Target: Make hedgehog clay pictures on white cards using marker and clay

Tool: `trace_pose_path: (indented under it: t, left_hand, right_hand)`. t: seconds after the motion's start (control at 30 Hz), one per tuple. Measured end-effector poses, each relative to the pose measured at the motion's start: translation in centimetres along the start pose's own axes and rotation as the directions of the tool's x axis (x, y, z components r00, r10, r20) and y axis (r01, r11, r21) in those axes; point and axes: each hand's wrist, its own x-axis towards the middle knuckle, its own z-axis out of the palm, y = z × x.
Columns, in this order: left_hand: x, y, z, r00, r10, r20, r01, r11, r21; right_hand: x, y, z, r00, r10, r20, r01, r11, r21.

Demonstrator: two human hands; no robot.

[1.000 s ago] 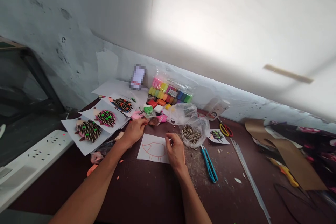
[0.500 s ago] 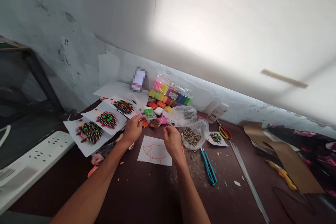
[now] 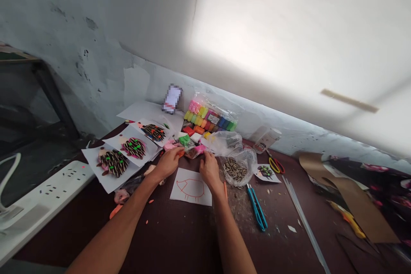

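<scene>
My left hand (image 3: 169,163) reaches to the orange and pink clay packets, its fingers bent against an orange piece (image 3: 180,153). My right hand (image 3: 210,168) is at the magenta packet (image 3: 199,149), fingers curled downward; what they grip, if anything, is hidden. Between and in front of my hands lies a white sheet (image 3: 190,186) with an animal outline drawn in orange. Green clay (image 3: 184,139) and other small packets lie just beyond my fingers. A clear bag of striped seeds (image 3: 235,168) is right of my right hand.
Seed-covered hedgehog pictures (image 3: 113,162) lie at the left beside a white power strip (image 3: 45,203). Teal pliers (image 3: 257,207), yellow-red scissors (image 3: 276,165) and clear glue sticks (image 3: 303,218) lie right. A multicoloured clay pack (image 3: 210,115) rests near the wall.
My left hand has moved slightly right and down, closer to the orange piece. My right hand has shifted slightly toward the magenta packet. The camera view has shifted a little.
</scene>
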Motion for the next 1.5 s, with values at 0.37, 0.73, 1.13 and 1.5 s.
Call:
trace_pose_path:
  t: [0.37,0.73,1.13,1.5]
  left_hand:
    - [-0.3,0.6,0.0,0.994,0.053,0.093,-0.041,0.991,-0.126]
    - [-0.3,0.7,0.0,0.999,0.035,0.041,-0.031,0.996,-0.080]
    - [-0.5,1.0,0.5,0.979,0.197,0.055,-0.198,0.980,0.012]
    - [-0.8,0.0,1.2,0.946,0.264,0.190,-0.287,0.953,0.103]
  right_hand:
    - [0.1,-0.4,0.2,0.987,-0.155,0.033,0.149,0.979,0.139]
    - [1.9,-1.0,-0.4,0.994,-0.108,-0.005,0.106,0.979,-0.171]
    - [1.9,-0.3,-1.2,0.989,-0.148,0.006,0.147,0.973,-0.177]
    - [2.3,-0.8,-1.2,1.000,0.001,0.006,0.001,0.982,-0.189]
